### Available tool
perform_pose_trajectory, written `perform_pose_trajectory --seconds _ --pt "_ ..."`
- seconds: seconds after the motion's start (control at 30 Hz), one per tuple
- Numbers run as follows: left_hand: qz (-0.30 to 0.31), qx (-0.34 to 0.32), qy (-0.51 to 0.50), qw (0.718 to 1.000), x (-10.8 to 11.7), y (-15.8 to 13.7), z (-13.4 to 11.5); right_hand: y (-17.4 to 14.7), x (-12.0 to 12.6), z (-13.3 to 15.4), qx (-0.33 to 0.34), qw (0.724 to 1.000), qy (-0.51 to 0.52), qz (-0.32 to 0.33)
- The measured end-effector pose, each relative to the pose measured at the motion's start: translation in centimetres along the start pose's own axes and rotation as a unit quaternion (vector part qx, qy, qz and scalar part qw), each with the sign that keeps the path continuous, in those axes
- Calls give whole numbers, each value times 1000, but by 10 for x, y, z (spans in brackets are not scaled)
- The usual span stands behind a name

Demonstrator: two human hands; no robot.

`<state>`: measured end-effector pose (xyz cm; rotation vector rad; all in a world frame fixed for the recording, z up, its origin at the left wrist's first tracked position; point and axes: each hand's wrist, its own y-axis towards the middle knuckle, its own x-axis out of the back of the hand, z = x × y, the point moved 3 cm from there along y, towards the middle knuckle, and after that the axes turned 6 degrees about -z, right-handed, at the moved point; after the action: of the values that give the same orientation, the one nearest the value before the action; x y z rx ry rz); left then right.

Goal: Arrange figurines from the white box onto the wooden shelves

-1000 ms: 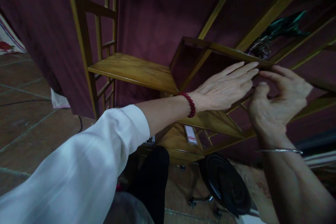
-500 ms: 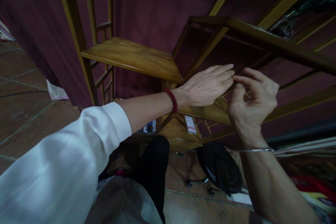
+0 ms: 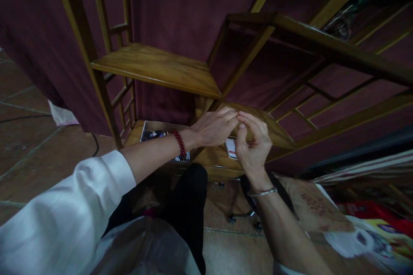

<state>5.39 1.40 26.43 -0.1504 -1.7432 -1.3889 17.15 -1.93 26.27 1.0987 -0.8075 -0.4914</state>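
Note:
My left hand (image 3: 213, 128) reaches in from the left, its back turned up and its fingertips drawn together. Close against it, my right hand (image 3: 256, 145) is curled, thumb and fingers nearly meeting. The fingertips of both come together at one spot; anything between them is too small or hidden to make out. Below and behind the hands lies a wooden shelf board (image 3: 251, 114) of a lattice shelf unit. On a lower board, partly hidden by my right hand, is a white-screened phone (image 3: 231, 148). An open box (image 3: 144, 131) of small dark and coloured pieces sits behind my left forearm.
A higher shelf board (image 3: 158, 68) juts out at the left, and a dark slanted beam (image 3: 322, 43) crosses at the upper right. A wheeled stool (image 3: 247, 187) is under my right forearm. Bags and a cardboard piece (image 3: 318, 206) lie at the lower right.
Both hands have moved left and down together, from in front of the slanted frame to above the lower boards. The fingertips stay close together. More of the box now shows.

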Motion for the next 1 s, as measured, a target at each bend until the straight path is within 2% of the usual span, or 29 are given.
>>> perform_pose_trajectory --seconds 0.37,0.57,0.63,0.83,1.0 --pt "97 59 10 994 -23 -78 11 -74 -42 13 -90 992 62 69" --pt "21 56 -10 998 -31 -115 13 -105 -60 26 -126 985 73 88" --pt "18 61 -11 998 -32 -124 14 -111 -64 30 -135 983 76 99" --pt "67 105 -25 992 -41 -147 22 -129 -83 31 -156 974 97 135" --pt "113 167 -50 978 -55 -169 28 -149 -102 30 -175 965 90 174"
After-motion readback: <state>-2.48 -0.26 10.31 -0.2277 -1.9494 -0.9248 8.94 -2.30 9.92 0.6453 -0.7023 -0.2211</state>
